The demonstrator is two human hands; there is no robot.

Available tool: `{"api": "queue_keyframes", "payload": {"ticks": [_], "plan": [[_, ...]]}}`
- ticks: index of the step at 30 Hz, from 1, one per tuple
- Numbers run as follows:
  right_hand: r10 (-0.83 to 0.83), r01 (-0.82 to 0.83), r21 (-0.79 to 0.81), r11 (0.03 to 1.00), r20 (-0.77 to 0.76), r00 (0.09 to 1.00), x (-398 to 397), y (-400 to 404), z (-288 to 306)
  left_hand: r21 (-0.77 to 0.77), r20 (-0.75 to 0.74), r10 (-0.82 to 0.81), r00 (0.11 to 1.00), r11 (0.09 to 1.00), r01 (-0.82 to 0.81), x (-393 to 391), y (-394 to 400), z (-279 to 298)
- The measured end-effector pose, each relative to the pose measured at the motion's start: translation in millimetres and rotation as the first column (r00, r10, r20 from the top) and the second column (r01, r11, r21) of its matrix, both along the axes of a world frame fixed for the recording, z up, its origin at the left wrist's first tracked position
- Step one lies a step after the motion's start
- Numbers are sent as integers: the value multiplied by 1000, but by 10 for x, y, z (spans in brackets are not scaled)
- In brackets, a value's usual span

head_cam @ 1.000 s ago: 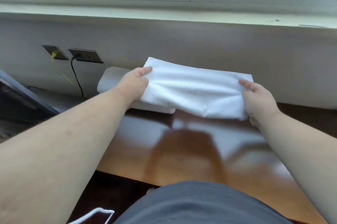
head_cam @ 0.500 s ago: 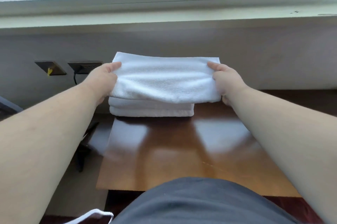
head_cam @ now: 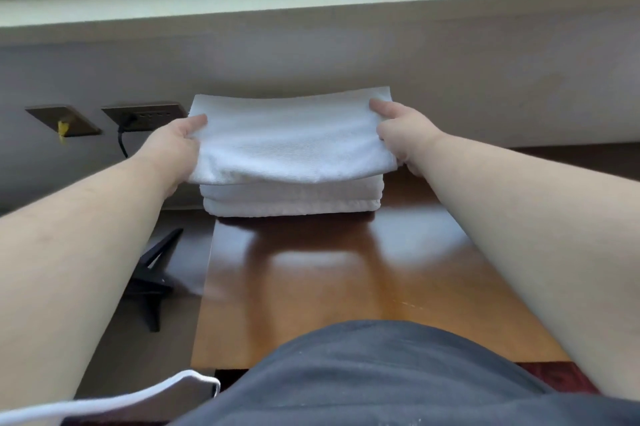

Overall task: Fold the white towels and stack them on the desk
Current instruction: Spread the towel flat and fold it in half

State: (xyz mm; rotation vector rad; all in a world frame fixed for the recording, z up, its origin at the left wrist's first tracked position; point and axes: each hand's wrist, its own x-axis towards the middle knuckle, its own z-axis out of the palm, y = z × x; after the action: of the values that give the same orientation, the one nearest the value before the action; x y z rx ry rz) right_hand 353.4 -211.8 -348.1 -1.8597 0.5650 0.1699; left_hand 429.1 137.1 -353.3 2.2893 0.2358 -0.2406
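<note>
Left hand (head_cam: 173, 145) pinching left end of folded white towel (head_cam: 291, 141); towel held level just above towel stack (head_cam: 292, 198) at far edge of table (head_cam: 346, 287); right hand (head_cam: 401, 134) pinching right end

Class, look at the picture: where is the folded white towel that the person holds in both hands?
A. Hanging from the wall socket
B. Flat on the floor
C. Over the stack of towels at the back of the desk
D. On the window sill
C: the left hand and right hand each grip an end of the towel right above the stack on the desk.
</note>
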Motion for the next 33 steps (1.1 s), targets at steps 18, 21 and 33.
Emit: {"api": "queue_keyframes", "payload": {"ticks": [18,21,33], "plan": [[82,-132,-302,944,-172,982,284,-23,-741,193,-77,-103,992,974,116,405,-54,-739],[64,-123,-362,924,-170,983,258,27,-788,231,-79,-99,992,966,114,391,-109,-728],[367,-488,-720,493,-336,867,174,526,-815,576,-259,-423,868,654,491,34,-725,-739]]}}
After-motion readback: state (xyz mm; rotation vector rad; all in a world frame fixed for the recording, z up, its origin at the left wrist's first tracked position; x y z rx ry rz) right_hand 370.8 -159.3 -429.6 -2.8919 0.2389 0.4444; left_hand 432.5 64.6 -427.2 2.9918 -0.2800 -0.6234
